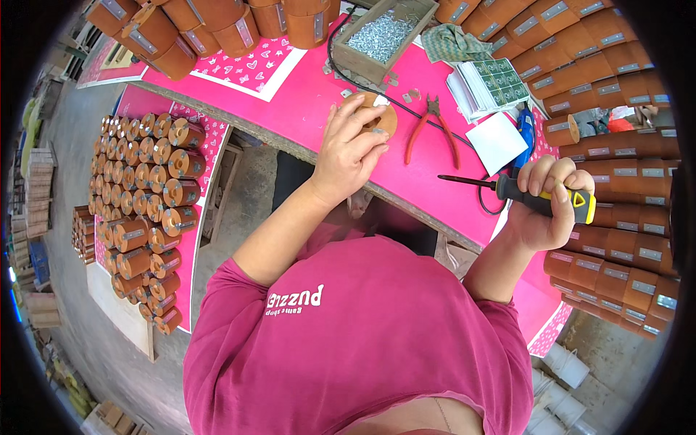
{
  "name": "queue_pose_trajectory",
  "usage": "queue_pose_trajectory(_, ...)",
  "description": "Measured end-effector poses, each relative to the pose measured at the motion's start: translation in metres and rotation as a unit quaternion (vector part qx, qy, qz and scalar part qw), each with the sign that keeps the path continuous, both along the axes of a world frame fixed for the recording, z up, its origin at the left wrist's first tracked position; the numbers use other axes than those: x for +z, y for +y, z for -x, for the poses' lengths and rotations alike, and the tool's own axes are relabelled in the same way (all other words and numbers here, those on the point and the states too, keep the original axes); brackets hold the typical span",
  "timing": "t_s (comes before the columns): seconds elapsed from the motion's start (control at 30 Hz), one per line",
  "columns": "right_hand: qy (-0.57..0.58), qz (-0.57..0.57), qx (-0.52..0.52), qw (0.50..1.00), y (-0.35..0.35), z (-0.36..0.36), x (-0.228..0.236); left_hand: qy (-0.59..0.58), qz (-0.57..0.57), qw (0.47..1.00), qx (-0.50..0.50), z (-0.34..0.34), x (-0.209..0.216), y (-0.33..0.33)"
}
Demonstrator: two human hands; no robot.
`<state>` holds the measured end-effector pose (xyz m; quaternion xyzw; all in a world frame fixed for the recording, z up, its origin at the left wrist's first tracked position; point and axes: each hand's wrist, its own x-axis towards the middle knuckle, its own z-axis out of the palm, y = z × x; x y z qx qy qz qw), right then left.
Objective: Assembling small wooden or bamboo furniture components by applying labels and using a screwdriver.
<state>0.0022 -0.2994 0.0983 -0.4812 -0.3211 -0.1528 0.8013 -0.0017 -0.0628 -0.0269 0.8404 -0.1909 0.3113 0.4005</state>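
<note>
My left hand (pixel 350 148) rests on a round brown wooden piece (pixel 383 116) lying on the pink table (pixel 304 109), its fingers curled over the near edge of the piece. My right hand (pixel 549 203) is closed round the black and yellow handle of a screwdriver (pixel 540 199), whose dark shaft points left above the table edge. The screwdriver tip hangs apart from the wooden piece.
Red-handled pliers (pixel 433 127) lie just right of the piece. A wooden box of screws (pixel 382 36) stands behind. Stacks of brown cylinders with metal plates fill the right side (pixel 616 167), the back (pixel 203 25) and a low board at left (pixel 145 203). White cards (pixel 495 87) lie nearby.
</note>
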Motion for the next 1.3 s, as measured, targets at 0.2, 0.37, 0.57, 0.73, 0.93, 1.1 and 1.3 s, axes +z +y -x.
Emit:
queue_pose_trajectory(0.2, 0.005, -0.002, -0.015, 1.000, 0.003, 0.001, -0.002, 0.031, 0.025, 0.999, 0.015, 0.000, 0.006, -0.002)
queue_pose_trajectory(0.37, 0.000, 0.008, -0.019, 1.000, 0.007, 0.002, -0.002, 0.017, 0.008, 1.000, 0.014, 0.002, 0.000, -0.003)
queue_pose_trajectory(0.57, 0.000, 0.005, -0.015, 1.000, 0.007, 0.001, -0.003, 0.006, 0.014, 1.000, 0.010, 0.002, -0.003, -0.002)
queue_pose_trajectory(0.73, 0.001, 0.007, -0.011, 1.000, 0.008, 0.000, -0.004, 0.020, 0.055, 0.998, -0.028, 0.003, 0.000, 0.004)
queue_pose_trajectory(0.93, 0.006, 0.013, -0.014, 1.000, 0.011, -0.002, -0.005, 0.081, 0.012, 0.996, 0.029, 0.005, 0.020, 0.005)
queue_pose_trajectory(1.1, 0.011, 0.013, -0.013, 1.000, 0.012, -0.002, -0.005, 0.165, -0.009, 0.986, 0.008, 0.003, 0.035, 0.008)
queue_pose_trajectory(1.3, 0.013, 0.013, -0.011, 1.000, 0.012, -0.003, -0.006, 0.207, -0.017, 0.978, -0.027, 0.002, 0.040, 0.012)
